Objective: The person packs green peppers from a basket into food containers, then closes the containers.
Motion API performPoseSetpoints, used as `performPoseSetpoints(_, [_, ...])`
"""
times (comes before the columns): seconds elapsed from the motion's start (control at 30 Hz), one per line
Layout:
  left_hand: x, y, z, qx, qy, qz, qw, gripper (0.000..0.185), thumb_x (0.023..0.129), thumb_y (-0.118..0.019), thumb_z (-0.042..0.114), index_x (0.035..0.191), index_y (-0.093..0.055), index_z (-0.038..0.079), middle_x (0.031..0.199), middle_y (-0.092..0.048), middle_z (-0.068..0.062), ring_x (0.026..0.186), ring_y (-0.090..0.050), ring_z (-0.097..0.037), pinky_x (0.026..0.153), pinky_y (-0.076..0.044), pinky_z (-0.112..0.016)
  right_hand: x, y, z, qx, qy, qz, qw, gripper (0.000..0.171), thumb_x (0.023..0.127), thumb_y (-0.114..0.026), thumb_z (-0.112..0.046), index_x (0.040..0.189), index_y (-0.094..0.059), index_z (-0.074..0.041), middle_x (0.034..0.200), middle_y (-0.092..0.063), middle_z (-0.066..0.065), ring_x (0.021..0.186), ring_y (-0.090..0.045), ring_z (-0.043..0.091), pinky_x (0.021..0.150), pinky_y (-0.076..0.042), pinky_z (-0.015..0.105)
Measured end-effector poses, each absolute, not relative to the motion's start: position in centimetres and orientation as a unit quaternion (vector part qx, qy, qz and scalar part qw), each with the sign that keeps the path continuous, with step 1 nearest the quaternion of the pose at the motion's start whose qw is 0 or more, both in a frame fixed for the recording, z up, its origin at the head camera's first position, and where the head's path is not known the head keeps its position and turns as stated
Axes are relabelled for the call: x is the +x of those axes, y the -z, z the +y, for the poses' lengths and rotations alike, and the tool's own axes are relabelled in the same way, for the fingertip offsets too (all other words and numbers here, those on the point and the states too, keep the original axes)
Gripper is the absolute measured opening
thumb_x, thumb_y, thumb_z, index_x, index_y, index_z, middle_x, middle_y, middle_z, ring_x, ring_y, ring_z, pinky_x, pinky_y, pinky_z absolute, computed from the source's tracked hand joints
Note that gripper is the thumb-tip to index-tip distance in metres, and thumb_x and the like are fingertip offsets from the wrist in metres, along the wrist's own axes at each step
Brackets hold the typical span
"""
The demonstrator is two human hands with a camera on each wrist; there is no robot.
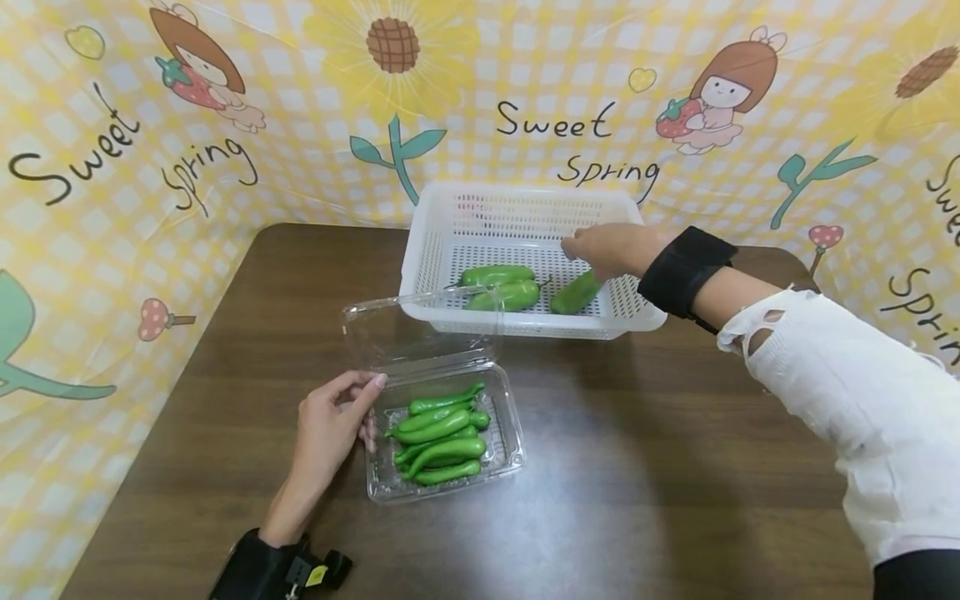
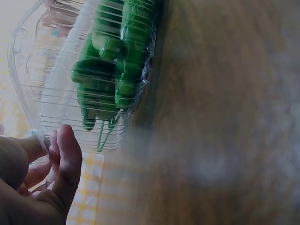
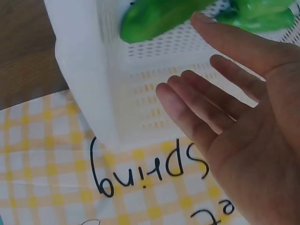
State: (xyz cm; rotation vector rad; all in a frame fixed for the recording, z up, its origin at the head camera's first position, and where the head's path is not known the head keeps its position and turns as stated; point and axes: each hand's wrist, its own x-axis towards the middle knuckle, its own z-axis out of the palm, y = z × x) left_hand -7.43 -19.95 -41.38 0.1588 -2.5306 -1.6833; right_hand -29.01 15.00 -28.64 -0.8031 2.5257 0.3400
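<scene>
My left hand (image 1: 330, 425) pinches the left rim of a clear plastic clamshell box (image 1: 517, 450), thumb on top and fingertips against the side. Inside the box lie several slim green peppers (image 1: 450, 450), side by side; its lid (image 1: 360, 329) stands raised at the back. Over the right part of a white perforated basket (image 1: 630, 312) hovers my right hand (image 1: 618, 248), its fingers spread and nothing in them, as the right wrist view shows. Close below it lies a thick green pepper (image 1: 576, 293). Two more thick peppers (image 1: 506, 294) rest in the basket's left half.
The brown wooden table (image 1: 600, 500) carries both containers, the basket behind the box. The raised lid overlaps the basket's front left corner in the head view. A yellow checked cloth (image 1: 300, 167) with flowers and writing hangs behind and beside the table.
</scene>
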Motion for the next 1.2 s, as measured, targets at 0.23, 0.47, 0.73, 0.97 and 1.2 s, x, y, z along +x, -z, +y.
performPoseSetpoints(0.23, [-7.4, 41.4, -19.9, 0.045, 0.552, -0.831, 0.050, 0.026, 0.097, -0.064, 0.035, 0.105, -0.071, 0.011, 0.067, -0.064, -0.017, 0.038, -0.057, -0.022, 0.040, -0.052, -0.039, -29.0, 30.3, 14.2, -0.307, -0.120, 0.908, 0.258, 0.047, 0.090, -0.073, -0.019, 0.133, -0.056, -0.012, 0.131, -0.061, 0.014, 0.116, -0.059, 0.030, 0.102, -0.051, 0.045])
performPoseSetpoints(0.47, [-7.5, 41.3, -19.8, 0.045, 0.548, -0.834, 0.055, 0.024, 0.097, -0.065, 0.034, 0.104, -0.071, 0.011, 0.064, -0.064, -0.014, 0.037, -0.057, -0.022, 0.039, -0.052, -0.038, -28.8, 31.6, 13.4, -0.315, -0.151, 0.902, 0.254, 0.042, 0.088, -0.068, 0.002, 0.127, -0.060, -0.012, 0.119, -0.066, 0.011, 0.099, -0.059, 0.026, 0.095, -0.052, 0.041])
performPoseSetpoints(0.73, [-7.6, 41.1, -19.6, 0.047, 0.549, -0.833, 0.051, 0.025, 0.097, -0.065, 0.030, 0.105, -0.071, 0.006, 0.068, -0.064, -0.021, 0.037, -0.057, -0.021, 0.039, -0.052, -0.038, -29.0, 33.3, 13.3, -0.330, -0.160, 0.899, 0.239, 0.029, 0.089, -0.065, 0.003, 0.116, -0.063, -0.009, 0.100, -0.065, 0.008, 0.089, -0.055, 0.025, 0.087, -0.051, 0.038])
performPoseSetpoints(0.97, [-7.6, 41.0, -19.6, 0.054, 0.551, -0.832, 0.041, 0.024, 0.098, -0.064, 0.025, 0.108, -0.070, 0.003, 0.071, -0.064, -0.025, 0.037, -0.057, -0.024, 0.039, -0.052, -0.040, -29.0, 33.4, 13.0, -0.329, -0.157, 0.896, 0.252, 0.027, 0.087, -0.067, 0.005, 0.109, -0.064, -0.010, 0.094, -0.062, 0.007, 0.087, -0.053, 0.024, 0.083, -0.049, 0.035])
performPoseSetpoints(1.2, [-7.5, 41.1, -19.6, 0.056, 0.552, -0.830, 0.050, 0.029, 0.096, -0.065, 0.036, 0.105, -0.071, 0.009, 0.071, -0.065, -0.021, 0.038, -0.058, -0.022, 0.039, -0.052, -0.038, -29.1, 33.2, 12.9, -0.324, -0.150, 0.899, 0.253, 0.033, 0.088, -0.066, 0.005, 0.117, -0.066, -0.010, 0.101, -0.064, 0.009, 0.091, -0.054, 0.025, 0.085, -0.049, 0.036])
